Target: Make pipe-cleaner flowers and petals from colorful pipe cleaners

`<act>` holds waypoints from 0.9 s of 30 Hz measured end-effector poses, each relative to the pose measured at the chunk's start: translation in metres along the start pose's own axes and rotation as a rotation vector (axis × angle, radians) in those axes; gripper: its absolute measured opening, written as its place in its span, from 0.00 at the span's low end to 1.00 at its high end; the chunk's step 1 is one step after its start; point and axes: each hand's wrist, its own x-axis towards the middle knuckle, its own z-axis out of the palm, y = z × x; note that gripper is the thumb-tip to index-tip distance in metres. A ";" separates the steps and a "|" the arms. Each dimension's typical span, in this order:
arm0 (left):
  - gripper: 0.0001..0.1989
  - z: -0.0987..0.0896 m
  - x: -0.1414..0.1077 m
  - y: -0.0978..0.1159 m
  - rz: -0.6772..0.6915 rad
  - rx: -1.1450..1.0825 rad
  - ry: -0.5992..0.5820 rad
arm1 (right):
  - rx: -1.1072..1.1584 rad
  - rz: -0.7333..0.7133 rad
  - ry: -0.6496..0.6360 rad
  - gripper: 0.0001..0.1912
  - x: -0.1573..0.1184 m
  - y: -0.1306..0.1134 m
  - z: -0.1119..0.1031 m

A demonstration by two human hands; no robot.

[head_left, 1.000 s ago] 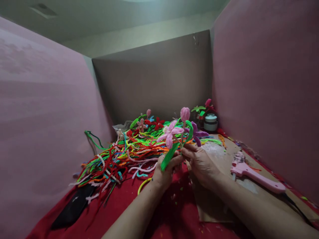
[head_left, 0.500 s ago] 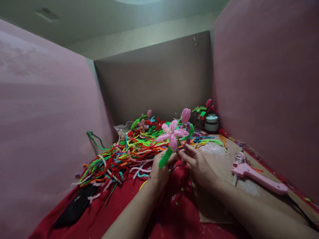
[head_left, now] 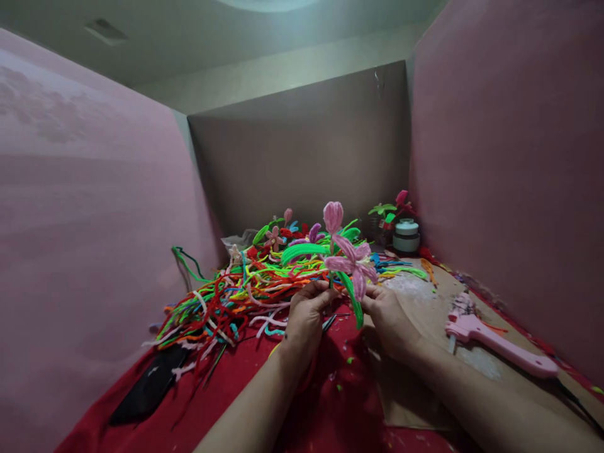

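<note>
A pink pipe-cleaner flower [head_left: 352,261] stands upright at the centre, with a pink bud [head_left: 333,217] above it and long green leaves [head_left: 304,253] curving out to the left and downward. My left hand [head_left: 306,314] pinches its stem below the bloom, thumb and forefinger together. On the other side my right hand [head_left: 389,318] is at the drooping petal and the lower leaf, fingers bent together; its fingertips are partly hidden behind the petal, and what they hold cannot be made out.
Behind and left lies a heap of coloured pipe cleaners [head_left: 221,302]. A black case [head_left: 148,384] is at the left front. On the right, a pink glue gun [head_left: 500,346] rests on a brown board [head_left: 410,402]. A lidded jar [head_left: 406,236] stands at the back right.
The flower has turned, so its bloom faces right and the bud has shifted left. Green leaves now show on both sides. My right hand's fingers have closed in near the petal.
</note>
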 end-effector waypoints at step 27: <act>0.09 -0.016 0.014 0.011 0.240 0.227 0.139 | -0.001 0.144 0.067 0.10 -0.003 0.001 0.001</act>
